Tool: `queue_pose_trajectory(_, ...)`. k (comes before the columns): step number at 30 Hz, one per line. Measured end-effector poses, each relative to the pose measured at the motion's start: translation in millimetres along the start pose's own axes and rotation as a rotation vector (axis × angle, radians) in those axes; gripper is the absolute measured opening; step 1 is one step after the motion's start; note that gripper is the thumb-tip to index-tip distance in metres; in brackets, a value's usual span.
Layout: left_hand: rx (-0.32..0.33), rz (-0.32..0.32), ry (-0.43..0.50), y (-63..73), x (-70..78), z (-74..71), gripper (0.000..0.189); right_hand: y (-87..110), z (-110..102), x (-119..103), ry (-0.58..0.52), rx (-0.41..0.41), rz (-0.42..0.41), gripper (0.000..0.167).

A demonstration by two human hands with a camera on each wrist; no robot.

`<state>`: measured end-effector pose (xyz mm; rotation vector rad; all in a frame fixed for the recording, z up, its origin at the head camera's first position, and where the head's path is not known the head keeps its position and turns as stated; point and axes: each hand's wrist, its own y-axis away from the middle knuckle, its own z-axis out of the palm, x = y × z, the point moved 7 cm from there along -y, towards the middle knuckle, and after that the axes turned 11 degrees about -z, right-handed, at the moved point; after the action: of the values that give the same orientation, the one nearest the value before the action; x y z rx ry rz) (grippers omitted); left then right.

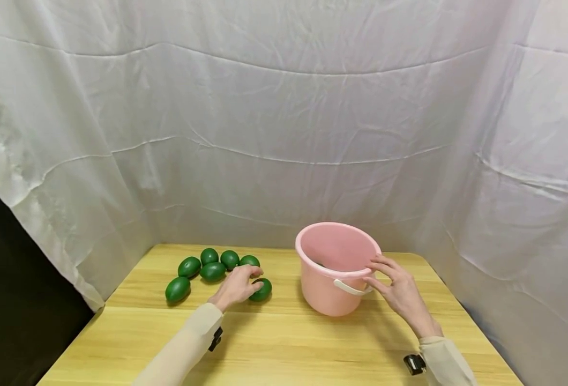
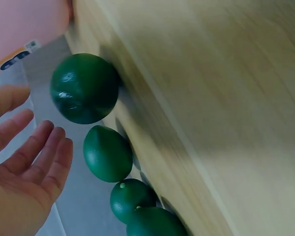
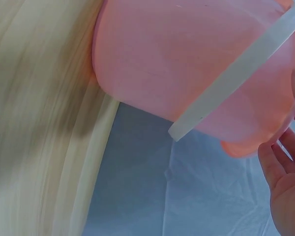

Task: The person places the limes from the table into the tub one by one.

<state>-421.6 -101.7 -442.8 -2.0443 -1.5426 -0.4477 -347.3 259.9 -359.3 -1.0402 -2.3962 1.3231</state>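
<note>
My left hand (image 1: 236, 287) reaches over a green lime (image 1: 262, 290) on the table, fingers loosely bent. In the left wrist view, the fingers (image 2: 44, 152) of this hand stand apart from the nearest lime (image 2: 84, 88), and nothing is in the palm. A pink bucket (image 1: 329, 295) stands upright to the right, with something dark green partly showing inside it. My right hand (image 1: 402, 292) holds the bucket's rim on its right side, thumb lower on the outside and fingers over the edge. The bucket's white handle (image 3: 236, 76) hangs down its side.
Several more limes (image 1: 213, 272) lie in a loose group behind and left of my left hand. The wooden table (image 1: 284, 343) ends at a pale cloth curtain (image 1: 264, 118) behind and at the sides. A dark area (image 1: 19, 300) shows past the curtain at left.
</note>
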Motion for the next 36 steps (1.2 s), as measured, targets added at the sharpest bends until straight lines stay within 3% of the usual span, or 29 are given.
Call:
queue_pose_trajectory(4, -0.052, 0.033, -0.083, 0.7, -1.0, 9.1, 0.034, -1.7, 0.1, -0.7, -0.007, -0.002, -0.007, 0.038)
queue_pose_trajectory(15, -0.069, 0.080, -0.234, -0.3, 7.1, 16.5, 0.043, -5.6, -1.2, -1.1, 0.013, -0.023, 0.019, 0.036)
queue_pose_trajectory(22, -0.116, 0.059, -0.254, 1.6, 5.7, 22.5, 0.046, -5.2, -0.8, -1.4, 0.026, -0.048, 0.028, 0.035)
queue_pose_trajectory(29, -0.123, 0.106, -0.331, 4.8, 11.4, 30.6, 0.050, -4.4, -1.2, -1.6, 0.032, -0.047, 0.031, 0.036)
queue_pose_trajectory(36, -0.178, 0.079, -0.363, 7.9, 9.1, 39.5, 0.051, -2.9, -2.3, -2.0, 0.028, -0.046, 0.033, 0.036)
